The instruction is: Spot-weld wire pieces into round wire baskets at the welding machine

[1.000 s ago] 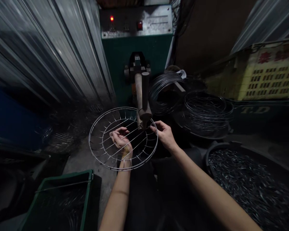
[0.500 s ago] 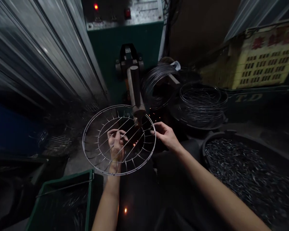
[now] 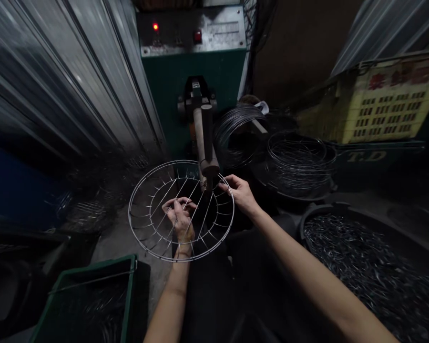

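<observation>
A round wire rack (image 3: 204,255), with a double outer rim, an inner ring, short spokes and several parallel cross wires, lies level under the metal electrode arm (image 3: 203,138) of a green machine. The arm's tip is at the rack's far right part, near the inner ring. My left hand (image 3: 180,216) is below the rack, its fingers curled and closed about the cross wires. Beside the rim on the right, my right hand (image 3: 239,193) is closed in a pinch, fingertips reaching past the rim close to the electrode tip. What lies between those fingertips is too small to make out.
The machine's panel (image 3: 221,28) has a lit red lamp. Wire coils (image 3: 300,162) lie at the right, before a yellow crate (image 3: 386,109). A black tub (image 3: 343,208) of short metal pieces stands nearer. At lower left is a green bin (image 3: 128,290); corrugated metal (image 3: 93,71) rises behind.
Orange sparks around the electrode tip are gone. The rack has turned slightly, its cross wires now steeper. My right fingertips have moved inward past the rim. The whole view has shifted a little.
</observation>
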`<state>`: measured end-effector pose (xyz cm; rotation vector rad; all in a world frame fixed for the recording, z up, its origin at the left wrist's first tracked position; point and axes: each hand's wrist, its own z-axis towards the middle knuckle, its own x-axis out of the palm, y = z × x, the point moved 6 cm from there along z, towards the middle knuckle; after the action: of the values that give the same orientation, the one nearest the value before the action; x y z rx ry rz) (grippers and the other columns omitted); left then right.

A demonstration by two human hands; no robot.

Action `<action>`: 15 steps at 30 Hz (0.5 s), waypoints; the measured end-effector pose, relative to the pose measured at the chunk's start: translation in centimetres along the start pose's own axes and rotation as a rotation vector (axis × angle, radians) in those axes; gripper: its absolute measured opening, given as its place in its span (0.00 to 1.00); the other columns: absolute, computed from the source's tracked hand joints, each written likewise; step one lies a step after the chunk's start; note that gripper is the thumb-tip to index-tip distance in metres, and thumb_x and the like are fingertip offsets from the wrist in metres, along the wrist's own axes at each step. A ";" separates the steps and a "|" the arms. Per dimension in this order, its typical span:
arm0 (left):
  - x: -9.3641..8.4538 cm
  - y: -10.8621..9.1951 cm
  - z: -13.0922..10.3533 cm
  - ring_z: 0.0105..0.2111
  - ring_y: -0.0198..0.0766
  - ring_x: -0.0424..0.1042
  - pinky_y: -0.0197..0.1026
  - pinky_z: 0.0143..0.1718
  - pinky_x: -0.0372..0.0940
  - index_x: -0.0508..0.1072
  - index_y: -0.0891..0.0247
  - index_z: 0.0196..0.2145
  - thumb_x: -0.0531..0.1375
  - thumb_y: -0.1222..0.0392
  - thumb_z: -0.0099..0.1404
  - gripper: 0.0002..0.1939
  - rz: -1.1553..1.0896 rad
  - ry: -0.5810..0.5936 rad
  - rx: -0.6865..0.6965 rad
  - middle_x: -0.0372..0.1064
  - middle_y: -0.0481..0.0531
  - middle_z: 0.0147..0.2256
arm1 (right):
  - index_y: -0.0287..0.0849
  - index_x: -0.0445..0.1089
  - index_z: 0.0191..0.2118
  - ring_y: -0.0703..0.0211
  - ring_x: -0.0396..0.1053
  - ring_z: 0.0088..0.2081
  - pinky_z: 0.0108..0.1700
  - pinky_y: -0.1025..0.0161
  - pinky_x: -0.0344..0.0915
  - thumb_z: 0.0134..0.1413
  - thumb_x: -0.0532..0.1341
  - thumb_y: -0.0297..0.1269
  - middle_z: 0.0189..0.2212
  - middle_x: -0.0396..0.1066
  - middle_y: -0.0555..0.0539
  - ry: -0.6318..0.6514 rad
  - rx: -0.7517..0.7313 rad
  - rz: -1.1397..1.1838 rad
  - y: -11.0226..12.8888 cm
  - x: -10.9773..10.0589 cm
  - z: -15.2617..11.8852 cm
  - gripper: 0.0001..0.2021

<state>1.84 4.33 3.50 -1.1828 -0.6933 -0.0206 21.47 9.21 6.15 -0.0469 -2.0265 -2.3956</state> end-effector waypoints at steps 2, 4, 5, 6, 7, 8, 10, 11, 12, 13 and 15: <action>-0.1 0.0 0.1 0.20 0.30 0.69 0.35 0.25 0.64 0.53 0.57 0.38 0.51 0.55 0.68 0.07 0.000 -0.005 0.007 0.68 0.44 0.28 | 0.41 0.69 0.29 0.64 0.64 0.27 0.33 0.64 0.62 0.38 0.69 0.49 0.24 0.68 0.53 0.017 0.000 -0.001 0.0 0.2 0.4 0.17; -0.1 -0.1 0.0 0.20 0.30 0.69 0.35 0.25 0.64 0.52 0.57 0.38 0.50 0.56 0.68 0.06 0.003 -0.011 0.013 0.68 0.45 0.28 | 0.41 0.69 0.29 0.65 0.63 0.27 0.32 0.64 0.61 0.38 0.69 0.49 0.24 0.68 0.53 0.031 -0.001 -0.004 0.0 0.3 0.6 0.17; -0.1 -0.1 -0.1 0.20 0.30 0.69 0.35 0.26 0.64 0.52 0.57 0.38 0.50 0.57 0.68 0.06 0.006 -0.015 0.016 0.68 0.45 0.29 | 0.41 0.68 0.29 0.65 0.63 0.27 0.32 0.64 0.61 0.38 0.69 0.49 0.23 0.68 0.54 0.035 -0.004 -0.006 -0.1 0.4 0.7 0.17; 0.0 -0.1 -0.3 0.21 0.30 0.69 0.35 0.26 0.64 0.52 0.57 0.38 0.49 0.57 0.68 0.05 0.007 -0.017 0.020 0.68 0.45 0.29 | 0.41 0.68 0.28 0.65 0.62 0.27 0.32 0.65 0.61 0.38 0.69 0.49 0.23 0.67 0.54 0.037 -0.006 -0.007 -0.2 0.4 0.8 0.17; 0.0 -0.2 -0.4 0.21 0.30 0.69 0.35 0.26 0.64 0.52 0.57 0.38 0.49 0.57 0.69 0.05 0.009 -0.015 0.024 0.68 0.45 0.29 | 0.41 0.68 0.28 0.65 0.62 0.27 0.32 0.65 0.61 0.38 0.69 0.48 0.23 0.67 0.54 0.041 -0.007 -0.005 -0.2 0.5 0.9 0.17; 0.0 -0.3 -0.6 0.21 0.30 0.69 0.35 0.26 0.65 0.52 0.57 0.38 0.49 0.57 0.69 0.05 0.012 -0.008 0.030 0.68 0.45 0.29 | 0.41 0.68 0.28 0.65 0.63 0.27 0.32 0.64 0.61 0.38 0.69 0.48 0.23 0.68 0.54 0.048 -0.005 0.002 -0.3 0.5 1.0 0.17; -0.2 -0.5 -1.0 0.23 0.31 0.70 0.35 0.27 0.65 0.52 0.57 0.38 0.54 0.58 0.66 0.10 0.022 0.035 0.053 0.68 0.45 0.30 | 0.41 0.69 0.29 0.64 0.64 0.28 0.33 0.64 0.62 0.38 0.69 0.48 0.24 0.69 0.53 0.068 0.007 0.018 -0.5 0.4 1.0 0.17; -0.3 -0.6 -1.2 0.25 0.31 0.71 0.36 0.28 0.66 0.52 0.56 0.39 0.58 0.59 0.63 0.14 0.028 0.073 0.058 0.69 0.45 0.33 | 0.41 0.69 0.30 0.63 0.65 0.28 0.34 0.63 0.63 0.38 0.69 0.48 0.26 0.70 0.53 0.075 0.010 0.019 -0.5 0.2 0.9 0.17; -0.6 -0.6 -1.2 0.27 0.32 0.72 0.36 0.30 0.67 0.53 0.56 0.40 0.62 0.61 0.60 0.19 0.033 0.115 0.047 0.70 0.46 0.35 | 0.41 0.70 0.32 0.62 0.67 0.30 0.36 0.63 0.63 0.38 0.69 0.48 0.27 0.71 0.52 0.080 0.011 0.010 -0.5 -0.1 0.7 0.17; -1.1 -0.5 -1.2 0.28 0.33 0.73 0.37 0.31 0.67 0.54 0.55 0.42 0.65 0.63 0.56 0.24 0.032 0.158 0.009 0.70 0.47 0.37 | 0.41 0.70 0.33 0.62 0.67 0.31 0.37 0.62 0.64 0.39 0.69 0.48 0.29 0.72 0.51 0.079 0.008 -0.010 -0.5 -0.6 0.3 0.17; -2.1 0.2 -0.7 0.29 0.33 0.73 0.36 0.32 0.67 0.55 0.54 0.48 0.66 0.63 0.53 0.30 -0.019 0.231 -0.170 0.71 0.50 0.40 | 0.42 0.71 0.36 0.60 0.69 0.34 0.40 0.61 0.65 0.41 0.68 0.47 0.32 0.73 0.49 0.069 0.008 -0.060 -0.5 -1.7 -0.7 0.17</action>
<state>0.59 3.13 2.13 -1.3121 -0.5056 -0.2326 23.09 8.62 5.47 0.0963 -2.0362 -2.3870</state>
